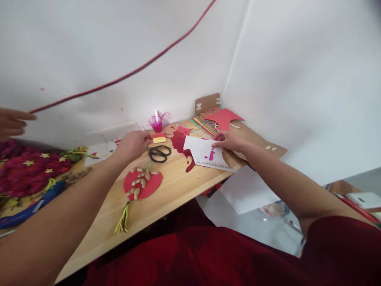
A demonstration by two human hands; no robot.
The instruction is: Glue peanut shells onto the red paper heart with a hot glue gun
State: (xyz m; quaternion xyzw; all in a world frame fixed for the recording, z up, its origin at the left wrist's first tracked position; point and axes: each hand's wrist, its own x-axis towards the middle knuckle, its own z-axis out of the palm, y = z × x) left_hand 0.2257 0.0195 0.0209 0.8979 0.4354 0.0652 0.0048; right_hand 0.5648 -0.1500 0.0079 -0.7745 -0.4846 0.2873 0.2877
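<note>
- White paper sheet (202,155) with pink stains, lying at the right part of a wooden table (175,180). Its long axis slants from the far left down towards the near right, and a sharp corner points out past the table's front edge.
- Right hand (226,141) pinched on the sheet's far edge, thumb and fingers together. The edge grip probably steadies the paper while leaving most of its face uncovered.
- Dark red patch (178,142), apparently spilled liquid, partly under the sheet's left end.
- Left hand (133,145) well apart from the right, fingers bent together beside a small yellow strip (160,140). I cannot tell whether they grip it.
- Black scissors handles (160,154) just in front of the strip, seemingly put within easy reach; the blades cannot be made out.
- Bright pink cup (156,124) against the wall, perhaps set back there to be out of the way.
- Round red card (157,186) nearer the person, bearing peanuts, its green loop pointing away and its yellow tassel towards the front edge.
- Red paper scrap (224,116) on brown cardboard (253,143) in the right corner.
- Far left, another person's hand (13,122) at the end of a red cord (131,73) stretching across the view.
</note>
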